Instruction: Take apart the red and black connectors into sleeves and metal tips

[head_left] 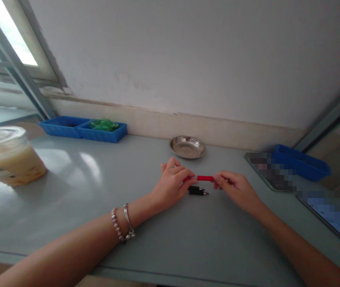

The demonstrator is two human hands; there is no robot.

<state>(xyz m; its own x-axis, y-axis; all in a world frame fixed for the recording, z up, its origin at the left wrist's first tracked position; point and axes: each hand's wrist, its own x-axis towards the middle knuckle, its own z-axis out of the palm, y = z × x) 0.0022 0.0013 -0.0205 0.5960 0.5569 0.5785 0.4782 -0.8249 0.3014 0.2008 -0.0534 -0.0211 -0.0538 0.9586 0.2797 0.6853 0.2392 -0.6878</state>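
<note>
Red pen [205,178] ends hidden in fingers; cup [7,155] cut by left edge.

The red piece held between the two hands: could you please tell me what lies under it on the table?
Under the red piece, a small black part with a metal tip lies on the grey table. Its left end is covered by the left hand.

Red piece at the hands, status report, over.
Left hand and right hand each pinch one end of the red piece, held level just above the table. Small black part lies on the table under it. Nothing between the hands.
</note>
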